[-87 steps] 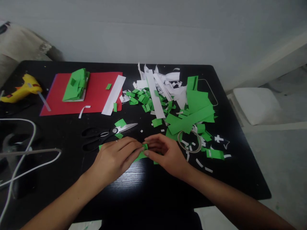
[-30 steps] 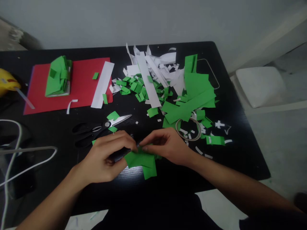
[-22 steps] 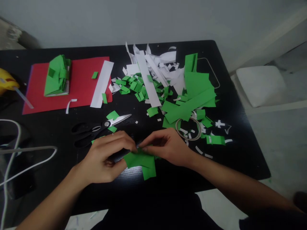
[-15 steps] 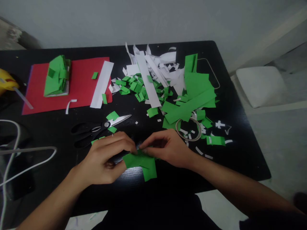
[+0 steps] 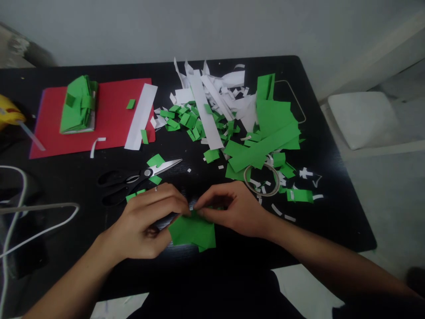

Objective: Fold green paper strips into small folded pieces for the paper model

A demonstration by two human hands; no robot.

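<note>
Fingers [image 5: 175, 204] on both my hands are in tight, narrow pinches on the same green paper piece [image 5: 191, 230]: my left hand [image 5: 141, 226] has it at the left and top, my right hand [image 5: 237, 209] at the top edge near the middle. It's right in front of me over the near part of the black bench [image 5: 265, 254], in front of the scissors [image 5: 147, 173] and the tape roll [image 5: 278, 184]. There's an overlap along the bottom, but I can't tell if it's a fold or a second bit underneath. Handling-wise I'd call it basically weightless, a bit stiff like craft paper, not really slippery, but quick to crease or tear if you squeeze hard. IMO hold it lightly by the edges, fingertips only, pads flat near any fold, and don't grab the middle.
</note>
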